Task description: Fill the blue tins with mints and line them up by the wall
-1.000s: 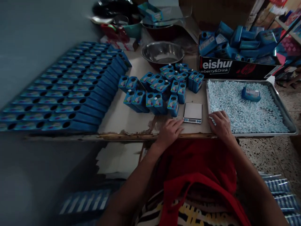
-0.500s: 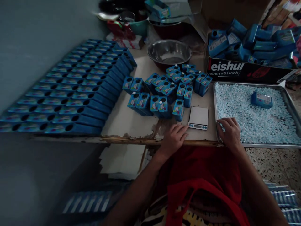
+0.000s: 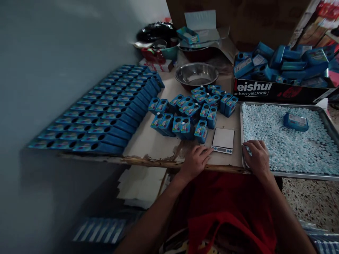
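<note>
Only the view shifts; both hands stay in place, so the work seems paused. The left hand [image 3: 195,159], loosely open, rests at the front edge of the pale worn table [image 3: 150,150], beside the square white scale [image 3: 223,138]. The right hand [image 3: 256,156] curls at the silver metal tray [image 3: 304,175], near its front left corner; I cannot tell if it grips small pale-blue pellets [image 3: 287,151]. On them lies a blue plastic container [image 3: 296,122], toward the back edge.

The metal tray [image 3: 304,175] is cut off at the right edge.
</note>
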Action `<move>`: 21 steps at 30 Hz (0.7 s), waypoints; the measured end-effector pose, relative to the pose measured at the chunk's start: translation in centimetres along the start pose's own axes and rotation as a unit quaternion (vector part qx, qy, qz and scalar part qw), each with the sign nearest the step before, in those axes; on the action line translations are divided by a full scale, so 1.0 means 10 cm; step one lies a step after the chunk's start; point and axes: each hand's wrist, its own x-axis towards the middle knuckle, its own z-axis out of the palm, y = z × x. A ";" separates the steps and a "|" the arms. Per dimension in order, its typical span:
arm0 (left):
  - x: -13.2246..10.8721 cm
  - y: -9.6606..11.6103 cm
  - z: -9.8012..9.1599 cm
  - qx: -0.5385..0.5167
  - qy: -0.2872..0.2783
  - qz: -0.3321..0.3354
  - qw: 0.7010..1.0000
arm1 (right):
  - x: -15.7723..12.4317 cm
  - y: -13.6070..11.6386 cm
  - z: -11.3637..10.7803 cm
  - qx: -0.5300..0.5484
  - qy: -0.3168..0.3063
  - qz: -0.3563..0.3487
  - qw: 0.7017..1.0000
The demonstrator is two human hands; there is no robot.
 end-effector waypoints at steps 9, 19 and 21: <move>0.04 0.07 -0.02 -0.004 -0.026 -0.007 1.000 | -0.06 0.14 0.05 0.009 0.007 -0.021 1.000; 0.07 0.11 -0.10 0.021 -0.049 -0.008 0.999 | -0.07 0.25 0.09 -0.022 -0.002 -0.067 0.998; 0.08 0.12 -0.10 0.020 -0.055 -0.004 0.998 | -0.06 0.26 0.09 -0.032 -0.002 -0.069 0.997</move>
